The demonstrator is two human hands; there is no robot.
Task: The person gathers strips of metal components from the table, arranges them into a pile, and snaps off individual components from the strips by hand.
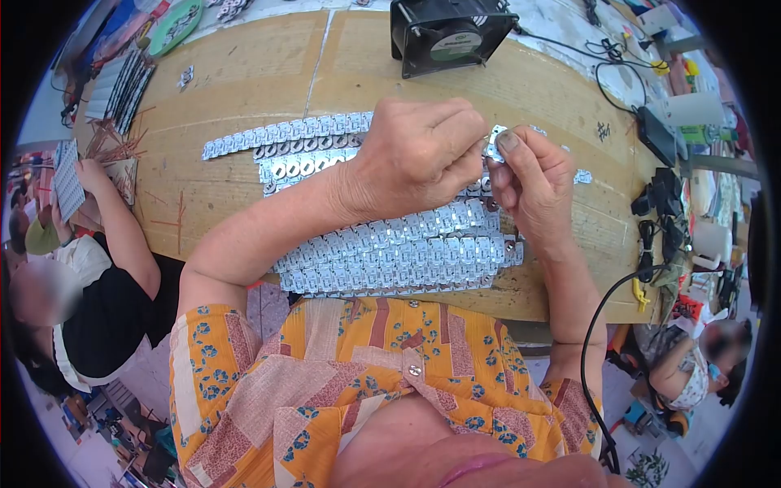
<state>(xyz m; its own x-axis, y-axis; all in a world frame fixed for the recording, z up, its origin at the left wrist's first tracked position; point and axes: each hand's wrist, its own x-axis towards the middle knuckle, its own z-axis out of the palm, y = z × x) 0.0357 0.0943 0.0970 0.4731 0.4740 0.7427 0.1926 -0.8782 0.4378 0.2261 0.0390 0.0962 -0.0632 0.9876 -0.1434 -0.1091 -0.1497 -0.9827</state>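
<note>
My right hand (533,175) is closed in a pinch, thumb and fingers on a small silvery metal piece (493,145). Right beside it my left hand (415,150) is curled like a fist, knuckles up, its fingertips close to that piece. What the left fingers hold, if anything, is hidden from the camera. Beneath and in front of both hands lie rows of linked, silvery-white small plates (399,256), set side by side on the table. A further strip (285,134) slants away to the left, partly behind my left hand. Some plates show dark oval openings.
A black box fan (451,37) stands at the table's (244,89) far side. Black cables (610,53) and a dark flat device (657,134) lie at the right. Thin reddish-brown sticks (181,220) are scattered left, near a co-worker's arm (122,220). Another person sits at right.
</note>
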